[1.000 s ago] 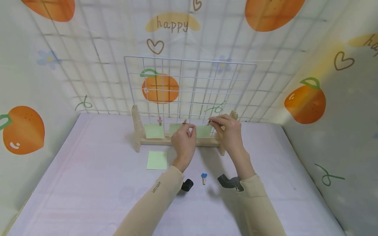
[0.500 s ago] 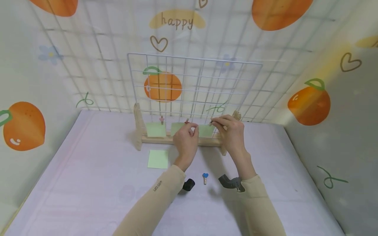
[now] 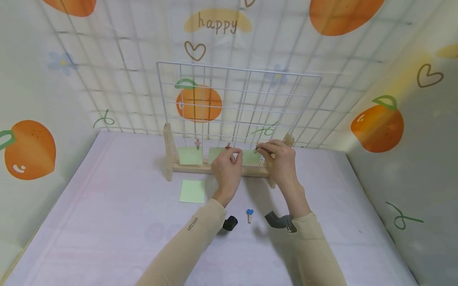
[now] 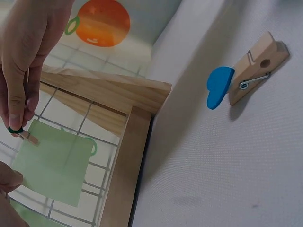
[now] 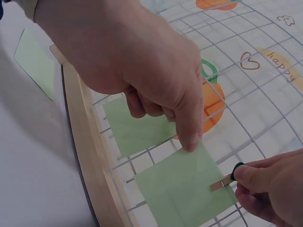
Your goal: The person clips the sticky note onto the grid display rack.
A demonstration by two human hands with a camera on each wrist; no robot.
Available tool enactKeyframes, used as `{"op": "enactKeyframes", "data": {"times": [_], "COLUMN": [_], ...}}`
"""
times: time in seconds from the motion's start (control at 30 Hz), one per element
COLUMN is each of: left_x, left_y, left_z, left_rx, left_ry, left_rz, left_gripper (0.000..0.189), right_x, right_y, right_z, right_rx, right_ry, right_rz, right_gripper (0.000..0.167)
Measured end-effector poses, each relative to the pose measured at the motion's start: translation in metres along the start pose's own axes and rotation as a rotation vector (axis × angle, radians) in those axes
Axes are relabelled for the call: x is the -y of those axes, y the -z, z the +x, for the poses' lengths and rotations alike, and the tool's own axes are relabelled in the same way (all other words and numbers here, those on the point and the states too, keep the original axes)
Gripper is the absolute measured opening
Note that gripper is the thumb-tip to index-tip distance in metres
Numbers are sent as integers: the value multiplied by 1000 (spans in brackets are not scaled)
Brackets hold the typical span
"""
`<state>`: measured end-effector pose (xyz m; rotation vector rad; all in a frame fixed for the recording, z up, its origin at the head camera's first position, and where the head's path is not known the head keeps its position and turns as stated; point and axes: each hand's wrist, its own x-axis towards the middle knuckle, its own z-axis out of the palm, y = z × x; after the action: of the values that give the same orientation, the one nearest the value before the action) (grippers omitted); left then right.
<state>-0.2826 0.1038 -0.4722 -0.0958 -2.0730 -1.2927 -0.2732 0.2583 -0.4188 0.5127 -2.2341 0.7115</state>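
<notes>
My right hand (image 3: 284,159) pinches a small wooden clothespin (image 5: 221,183) with a dark green decoration, and its jaws sit over the edge of a pale green paper square (image 5: 184,189). That paper lies against the white wire grid (image 3: 232,109), low on its right side. At the same sheet's other upper corner, my left hand (image 3: 228,171) pinches the paper between thumb and forefinger. Two more green squares hang on the grid to the left; a pink-topped clothespin (image 3: 197,143) is on the leftmost, and a red-topped one (image 3: 228,146) on the middle one, partly hidden by my left hand.
The grid stands in a wooden base (image 3: 182,168). On the white tabletop (image 3: 107,206) lie a loose green paper square (image 3: 192,191) and a clothespin with a blue heart (image 3: 249,215). Black wrist mounts (image 3: 277,220) stick out from the sleeves.
The head view has shifted slightly. Both hands keep nearly the same hold on the right-hand paper and its clothespin.
</notes>
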Motion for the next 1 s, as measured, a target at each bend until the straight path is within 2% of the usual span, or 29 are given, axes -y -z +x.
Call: {"op": "enactKeyframes", "data": {"times": [0.17,0.4,0.5,0.6,0.77,0.87,1.0], "left_x": [0,-1,-1,-2,-1,3,10], "left_y": [1,4,5,6,9,11,15], "left_z": [1,0,-2,-5,-8,-11,-14], "left_rx": [-21,-10,-24,-50,-78,-75,-62], "left_ry": [-13,-7,-12,-27,-69,-76,-72], "left_rz": [5,-13,-58,-117,-173,-177,-181], "left_gripper": [5,3,1,3,5,6,7], "right_x": [2,4,5,5,4,2,1], "right_y": [2,4,5,6,10,12,13], "right_z": [0,-2,-3,-5,-9,-14,-23], "right_rx": [34,52,16,-68,-197,-214,-195], "right_ry": [-23,-54,-53,-27,-21,-52,-78], "right_rz": [21,12,4,7,37,56,68], "right_gripper": [15,22,24,24,11,5,6]}}
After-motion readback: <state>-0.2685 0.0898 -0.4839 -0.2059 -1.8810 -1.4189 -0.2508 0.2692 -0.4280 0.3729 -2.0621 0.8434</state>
